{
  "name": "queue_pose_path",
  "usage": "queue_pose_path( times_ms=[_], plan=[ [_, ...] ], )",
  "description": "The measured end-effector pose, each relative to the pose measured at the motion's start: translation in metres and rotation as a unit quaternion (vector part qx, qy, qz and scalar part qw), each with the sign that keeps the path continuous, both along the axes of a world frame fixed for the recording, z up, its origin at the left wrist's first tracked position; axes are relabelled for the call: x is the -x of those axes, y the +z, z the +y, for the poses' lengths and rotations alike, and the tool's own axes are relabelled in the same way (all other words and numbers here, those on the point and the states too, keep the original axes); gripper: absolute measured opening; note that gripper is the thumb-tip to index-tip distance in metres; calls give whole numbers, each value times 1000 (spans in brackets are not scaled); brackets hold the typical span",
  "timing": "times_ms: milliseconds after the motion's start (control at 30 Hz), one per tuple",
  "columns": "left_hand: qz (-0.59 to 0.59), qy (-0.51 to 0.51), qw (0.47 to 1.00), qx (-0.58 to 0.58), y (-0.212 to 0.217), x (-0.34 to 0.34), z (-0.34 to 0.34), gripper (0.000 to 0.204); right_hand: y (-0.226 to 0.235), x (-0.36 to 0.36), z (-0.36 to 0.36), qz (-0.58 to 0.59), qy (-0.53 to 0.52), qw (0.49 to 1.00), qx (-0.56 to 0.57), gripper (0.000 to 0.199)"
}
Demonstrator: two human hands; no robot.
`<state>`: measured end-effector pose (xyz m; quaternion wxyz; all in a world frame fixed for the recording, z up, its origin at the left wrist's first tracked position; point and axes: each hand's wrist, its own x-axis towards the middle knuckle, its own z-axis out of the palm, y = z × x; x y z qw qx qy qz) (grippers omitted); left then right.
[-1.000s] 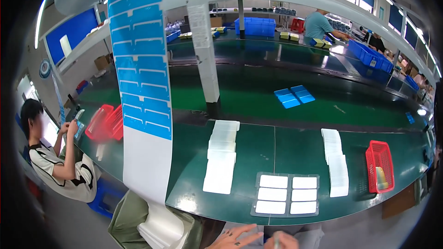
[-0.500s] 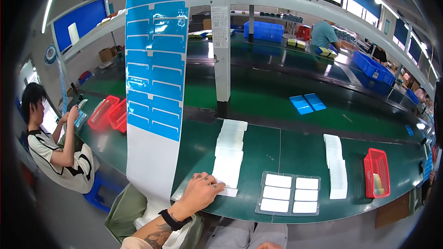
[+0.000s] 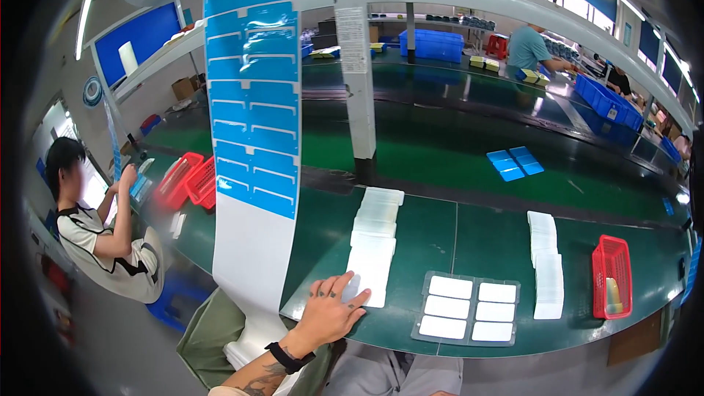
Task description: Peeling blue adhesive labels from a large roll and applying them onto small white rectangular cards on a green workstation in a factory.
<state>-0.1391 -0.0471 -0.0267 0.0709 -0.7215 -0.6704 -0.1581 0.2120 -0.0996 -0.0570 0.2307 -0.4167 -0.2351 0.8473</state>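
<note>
My left hand [image 3: 334, 309] lies palm down at the near table edge, fingers spread. Its fingertips touch the near end of a fanned row of white cards [image 3: 374, 249]. Of my right hand [image 3: 444, 394], only a sliver shows at the lower edge, with its fingers hidden. To the right of the cards lies a clear-grey flat tray [image 3: 473, 315] with white rectangular pieces in two columns. Farther right is a second fanned row of white cards [image 3: 546, 268]. A long strip of blue labels [image 3: 253, 117] on white backing hangs left of my hand.
A red basket [image 3: 612, 279] stands at the right, holding a yellowish piece. Blue label sheets [image 3: 515, 163] lie on the green conveyor belt [image 3: 433, 147]. A white post [image 3: 356, 88] rises beyond the cards. At left, a seated co-worker [image 3: 103, 227] handles blue pieces near red baskets [image 3: 180, 180].
My left fingers have spread apart at the cards' near end, and the card edge jutting out there no longer shows. The blue sheets have shifted right along the belt. The view has turned slightly.
</note>
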Motion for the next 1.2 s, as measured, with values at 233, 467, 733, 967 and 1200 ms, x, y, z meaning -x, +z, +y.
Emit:
queue_pose_path(
  times_ms=[233,467,733,967,1200],
  plan=[
    [-105,35,989,-94,14,29,-40,41,-2,21,-13,-33,-3,999,-29,28],
    [-184,-105,974,-75,20,-9,-59,31,2,15,21,-348,-16,663,-663,25],
    [-60,-189,980,-15,3,-125,-1,59,41,0,79,-594,94,429,-674,63],
    [-74,-167,982,40,6,-116,9,63,40,-41,114,-503,-8,604,-619,74],
    [-157,-36,986,36,-1,-101,17,72,24,-38,110,-601,-4,519,-608,78]
  ],
)
